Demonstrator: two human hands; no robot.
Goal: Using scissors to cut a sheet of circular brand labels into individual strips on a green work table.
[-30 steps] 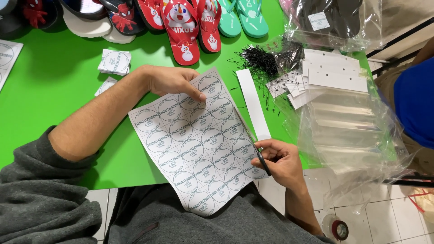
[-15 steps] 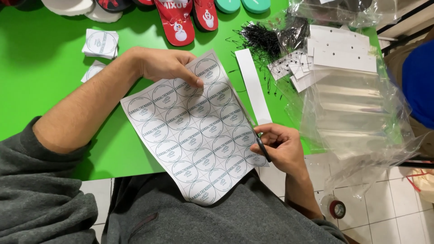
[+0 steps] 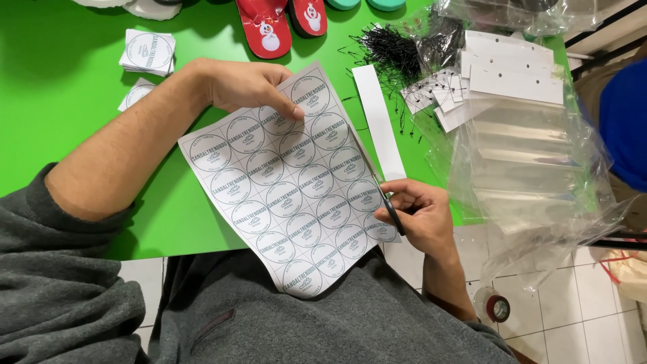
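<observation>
Left hand (image 3: 246,84) pins the label sheet (image 3: 293,178) at centre frame over the green tabletop (image 3: 60,101); right hand (image 3: 418,212) grips scissors (image 3: 387,205) (blades along the right edge). Best cut straight between columns, paper taut.

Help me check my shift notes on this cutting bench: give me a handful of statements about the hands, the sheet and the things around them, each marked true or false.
1. The left hand pins the far edge of the sheet of round labels. True.
2. The right hand holds a pen. False: it holds scissors at the sheet's right edge.
3. A cut white paper strip lies on the green table to the right of the sheet. True.
4. The sheet lies wholly on the table. False: its near end hangs over the edge, above the person's lap.
5. The red sandals lie at the near edge of the table. False: they lie at the far side.
</observation>
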